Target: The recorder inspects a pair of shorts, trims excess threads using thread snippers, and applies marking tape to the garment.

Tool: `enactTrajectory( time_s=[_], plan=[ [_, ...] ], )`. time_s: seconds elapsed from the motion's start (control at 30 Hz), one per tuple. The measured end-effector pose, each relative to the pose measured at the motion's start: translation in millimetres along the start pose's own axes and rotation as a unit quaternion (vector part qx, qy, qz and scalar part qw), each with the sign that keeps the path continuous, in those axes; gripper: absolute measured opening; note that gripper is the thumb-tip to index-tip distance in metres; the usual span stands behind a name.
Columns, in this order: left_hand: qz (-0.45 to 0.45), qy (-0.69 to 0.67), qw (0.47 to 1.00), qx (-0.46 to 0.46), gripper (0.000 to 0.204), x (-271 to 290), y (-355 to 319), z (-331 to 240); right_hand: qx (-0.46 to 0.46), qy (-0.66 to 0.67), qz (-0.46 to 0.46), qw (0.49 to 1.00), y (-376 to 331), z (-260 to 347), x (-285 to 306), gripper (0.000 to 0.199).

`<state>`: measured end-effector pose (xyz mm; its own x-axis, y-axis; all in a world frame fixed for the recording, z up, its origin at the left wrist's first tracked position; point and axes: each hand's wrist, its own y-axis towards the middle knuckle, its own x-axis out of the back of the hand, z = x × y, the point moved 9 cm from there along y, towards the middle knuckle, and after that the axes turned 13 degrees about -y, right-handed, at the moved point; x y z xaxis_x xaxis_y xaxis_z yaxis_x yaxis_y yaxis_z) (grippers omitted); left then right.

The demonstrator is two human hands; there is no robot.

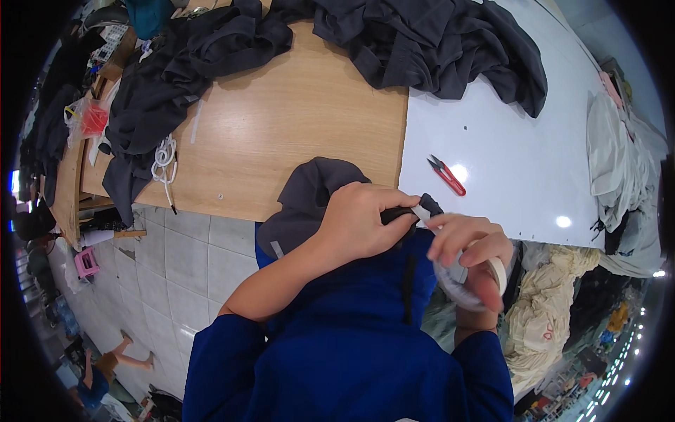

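Observation:
My left hand (358,221) is closed in a pinch on a dark grey garment piece (306,193), which hangs over the table's near edge. A short pale strip of tape (422,212) shows at its fingertips, beside a dark bunched end of the cloth. Just to the right, my right hand (474,246) is curled around a roll of whitish tape (500,276), its fingers partly blurred. A small pale piece of tape (276,248) lies on the lower part of the garment piece. Red-handled thread snips (448,176) rest on the white board beyond my right hand.
Dark grey garments (450,46) are heaped along the far side of the wooden table (295,105) and its left. A coiled white cord (164,165) hangs near the left edge. Cream cloth (552,302) is piled at the right; a person (95,380) is at lower left.

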<state>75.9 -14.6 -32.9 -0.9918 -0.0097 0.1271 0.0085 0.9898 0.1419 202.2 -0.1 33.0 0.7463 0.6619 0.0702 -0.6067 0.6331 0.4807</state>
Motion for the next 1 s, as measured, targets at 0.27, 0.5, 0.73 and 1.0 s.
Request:
enactTrajectory(
  time_s=[0.27, 0.5, 0.73, 1.0],
  plan=[
    [0.006, 0.015, 0.995, 0.099, 0.028, 0, -3, 11, 0.014, -0.091, 0.157, 0.983, -1, 8, -25, 0.077],
    [0.063, -0.258, 0.936, 0.229, 0.026, -18, -15, 44, 0.027, -0.224, 0.230, 0.947, -6, 8, -39, 0.069],
    [0.144, -0.473, 0.822, 0.282, 0.032, -36, -28, 47, 0.075, -0.230, 0.205, 0.948, -11, 6, -45, 0.067],
    [0.073, -0.350, 0.928, 0.108, 0.024, -5, -12, 34, 0.170, -0.473, 0.056, 0.863, -20, 23, -42, 0.030]
  ],
)
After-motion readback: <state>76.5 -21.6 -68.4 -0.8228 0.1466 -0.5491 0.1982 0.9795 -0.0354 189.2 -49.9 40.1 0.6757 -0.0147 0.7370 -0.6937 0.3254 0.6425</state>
